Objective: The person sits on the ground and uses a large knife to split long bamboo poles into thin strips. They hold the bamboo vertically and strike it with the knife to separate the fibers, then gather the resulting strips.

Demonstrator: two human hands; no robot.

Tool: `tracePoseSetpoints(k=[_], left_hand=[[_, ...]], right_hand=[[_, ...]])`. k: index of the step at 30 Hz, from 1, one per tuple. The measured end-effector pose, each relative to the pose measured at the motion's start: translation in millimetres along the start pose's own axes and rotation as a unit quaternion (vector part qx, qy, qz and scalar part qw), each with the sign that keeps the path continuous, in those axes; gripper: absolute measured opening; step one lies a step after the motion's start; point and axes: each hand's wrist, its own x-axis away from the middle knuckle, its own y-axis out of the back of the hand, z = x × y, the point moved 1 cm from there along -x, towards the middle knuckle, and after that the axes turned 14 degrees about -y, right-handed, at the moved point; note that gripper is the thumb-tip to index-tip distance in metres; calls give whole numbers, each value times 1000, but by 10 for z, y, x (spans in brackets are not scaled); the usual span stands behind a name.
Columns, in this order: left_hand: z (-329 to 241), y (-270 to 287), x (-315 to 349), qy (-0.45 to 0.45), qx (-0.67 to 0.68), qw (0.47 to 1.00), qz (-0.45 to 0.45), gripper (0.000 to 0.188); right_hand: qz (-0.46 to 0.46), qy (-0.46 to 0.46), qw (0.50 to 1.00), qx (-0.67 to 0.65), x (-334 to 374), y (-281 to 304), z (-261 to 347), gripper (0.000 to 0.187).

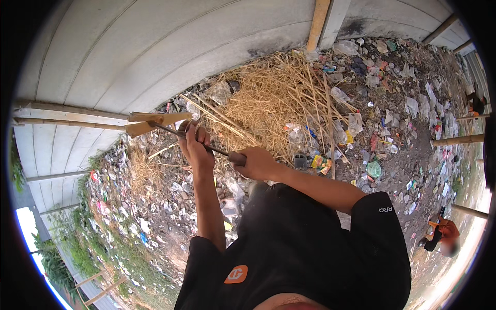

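My right hand (257, 163) is closed round the wooden handle of a long, thin, dark metal tool (221, 151). Whether it is a rod or a blade seen edge-on I cannot tell. Further along its shaft, my left hand (197, 148) has its fingers curled round it. The tool's far tip meets the split end of a bamboo pole (77, 122) on the left. Pale split pieces (141, 127) spread apart there, and the tip lies against or between them. The exact contact is too small to make out.
Dry straw (268, 98) and loose bamboo sticks (329, 121) lie ahead, below a grey panel wall (170, 49). Scattered plastic litter (373, 169) covers the ground. An upright bamboo post (317, 23) stands at the wall. Another person (445, 232) in orange and black is at far right.
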Motion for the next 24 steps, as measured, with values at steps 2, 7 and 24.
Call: tracePoseSetpoints(k=[2, 7, 24], left_hand=[[-744, -257, -332, -92, 8, 996, 6, 20], [-2160, -968, -621, -437, -180, 877, -82, 46], [1741, 2157, 1988, 223, -544, 789, 176, 94]], right_hand=[[-33, 112, 991, -63, -57, 102, 637, 30], [-116, 383, 903, -157, 243, 291, 1903, 39], [-160, -53, 977, -133, -1347, -1151, -1982, 48]])
